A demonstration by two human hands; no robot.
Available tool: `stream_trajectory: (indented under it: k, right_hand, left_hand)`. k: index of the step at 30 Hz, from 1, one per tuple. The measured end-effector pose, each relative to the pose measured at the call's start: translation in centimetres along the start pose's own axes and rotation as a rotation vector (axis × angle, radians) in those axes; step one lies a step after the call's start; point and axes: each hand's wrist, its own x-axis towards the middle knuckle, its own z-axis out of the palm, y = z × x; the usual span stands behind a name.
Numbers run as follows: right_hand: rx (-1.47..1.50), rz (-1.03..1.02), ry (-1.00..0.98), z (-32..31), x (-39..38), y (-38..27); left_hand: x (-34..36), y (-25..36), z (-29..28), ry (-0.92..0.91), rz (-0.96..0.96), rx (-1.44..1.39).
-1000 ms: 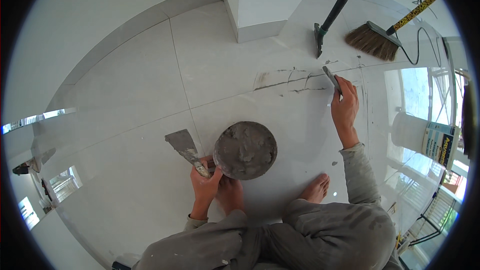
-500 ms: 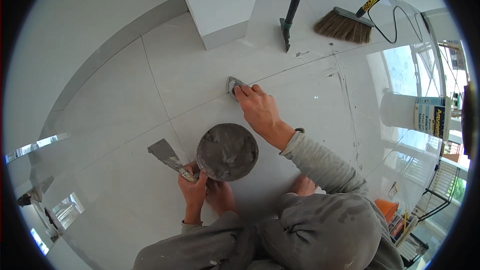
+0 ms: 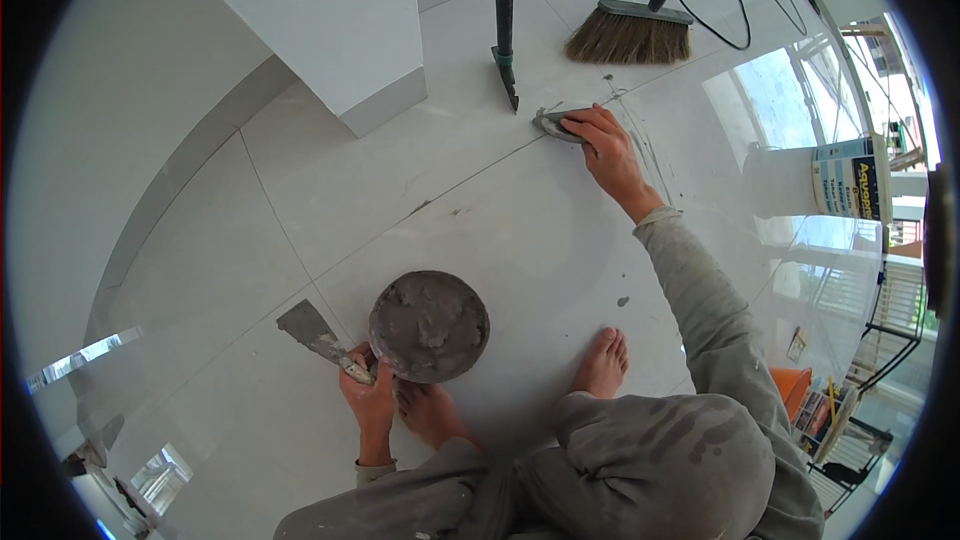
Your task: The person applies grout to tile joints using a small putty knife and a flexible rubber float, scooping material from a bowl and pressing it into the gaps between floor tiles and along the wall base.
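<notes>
My right hand (image 3: 607,145) is stretched far out, fingers closed round a small grey grout spreader (image 3: 562,126), whose edge lies on the joint line between floor tiles. Near my feet, my left hand (image 3: 369,398) grips the handle of a putty knife (image 3: 312,325) with a wide, grout-smeared blade pointing up and left. The same hand is against the side of a round bucket (image 3: 430,327) of dark grey grout; whether it also holds the bucket cannot be made out. Dark smears of grout lie along the joint.
Beyond the spreader, a dark-handled scraper (image 3: 507,75) stands with its blade on the floor. A broom (image 3: 630,32) rests behind it, a cable beside it. A white column (image 3: 330,40) rises at the far left. On the right are a labelled bucket (image 3: 848,178) and an orange container (image 3: 790,387).
My right hand has moved the spreader to the right and farther away along the joint. Fresh dark marks show behind it. My left hand still holds the putty knife beside the grout bucket.
</notes>
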Motion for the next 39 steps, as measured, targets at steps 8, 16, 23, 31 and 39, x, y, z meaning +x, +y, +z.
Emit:
stream_trajectory:
  k: [8, 16, 23, 31, 39]
  right_hand:
    - [0.068, 0.091, -0.194, -0.5, -2.7, -2.1]
    - [-0.181, 0.183, -0.178, 5.7, -0.3, -6.9]
    - [0.111, -0.069, -0.334, 12.1, 1.5, -18.1]
    - [0.633, 0.332, -0.371, 4.6, -5.4, -20.0]
    - [0.082, 0.492, 0.059, -10.7, -7.1, -2.5]
  left_hand:
    - [0.4, -1.9, -0.8, 0.055, 0.021, 0.013]
    - [-0.1, -2.5, -2.2, 0.108, -0.123, -0.109]
    - [-0.2, -0.9, -5.7, 0.141, -0.154, -0.117]
    - [-1.4, 2.0, -10.1, 0.165, -0.112, -0.085]
    - [-0.7, 5.0, -7.8, -0.026, -0.081, -0.001]
